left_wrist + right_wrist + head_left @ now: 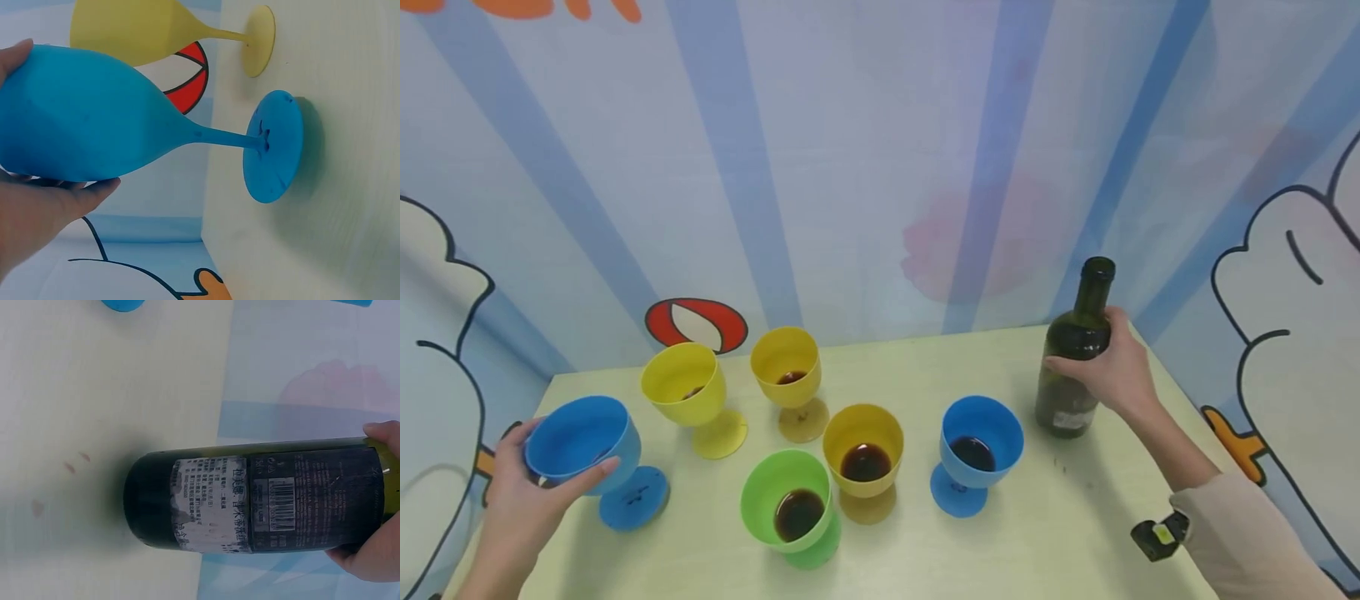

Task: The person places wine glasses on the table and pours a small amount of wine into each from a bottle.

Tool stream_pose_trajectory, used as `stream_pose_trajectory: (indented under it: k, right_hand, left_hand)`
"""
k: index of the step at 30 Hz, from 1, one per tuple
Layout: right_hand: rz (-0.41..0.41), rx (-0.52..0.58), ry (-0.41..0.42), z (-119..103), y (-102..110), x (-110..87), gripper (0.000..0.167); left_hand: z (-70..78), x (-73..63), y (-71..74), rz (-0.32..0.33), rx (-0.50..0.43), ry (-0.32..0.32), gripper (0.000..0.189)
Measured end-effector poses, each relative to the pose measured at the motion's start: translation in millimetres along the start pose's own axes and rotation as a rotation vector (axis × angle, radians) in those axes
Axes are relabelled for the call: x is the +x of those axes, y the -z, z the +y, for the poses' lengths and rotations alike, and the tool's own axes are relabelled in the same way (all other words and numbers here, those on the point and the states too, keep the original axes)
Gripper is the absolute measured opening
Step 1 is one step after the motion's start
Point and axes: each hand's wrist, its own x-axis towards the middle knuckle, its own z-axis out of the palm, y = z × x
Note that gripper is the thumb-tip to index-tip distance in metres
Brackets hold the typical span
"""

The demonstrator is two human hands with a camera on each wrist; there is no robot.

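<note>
My left hand [523, 492] grips the bowl of a blue goblet [587, 442] at the left of the table, fingers on the far side and thumb across the near side. In the left wrist view the goblet's round foot [273, 147] casts a shadow beside it on the table. At the right, my right hand [1116, 367] holds a dark green wine bottle [1070, 375] around its upper body, neck up and uncapped. The right wrist view shows the bottle's dark printed label [312, 497] and a worn white label [211, 503]. The bottle's base is close over the table.
Two yellow goblets [685, 385] [786, 367] stand behind, a third yellow one [863, 450] at the centre. A green goblet [786, 500] and another blue goblet [981, 446] stand nearer me. Dark liquid shows in them. A printed cloth [865, 167] hangs behind the pale table [917, 567].
</note>
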Motion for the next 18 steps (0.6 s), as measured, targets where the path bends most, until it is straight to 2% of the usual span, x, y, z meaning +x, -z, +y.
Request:
stream_pose_trajectory:
  k: [4, 9, 13, 15, 18]
  right_hand:
    - [0.018, 0.011, -0.028, 8.8, 0.9, -1.0, 0.093]
    - [0.028, 0.024, -0.060, 17.5, 4.4, -3.6, 0.096]
    - [0.038, 0.043, -0.093, 25.3, 7.4, -5.6, 0.096]
    - [0.049, 0.049, -0.110, 29.1, 8.8, -5.8, 0.095]
    - [0.065, 0.065, -0.133, 33.5, 10.5, -5.8, 0.095]
  left_hand:
    - [-10.0, 11.4, -3.0, -0.005, 0.002, -0.004, 0.104]
    - [-35.2, 33.8, -9.4, -0.004, 0.038, -0.015, 0.107]
    - [-34.1, 36.4, -10.7, -0.030, 0.027, -0.009, 0.107]
    - [-51.2, 49.1, -13.6, -0.028, 0.025, -0.030, 0.108]
    - [-101.8, 86.3, -20.6, -0.025, 0.033, -0.071, 0.110]
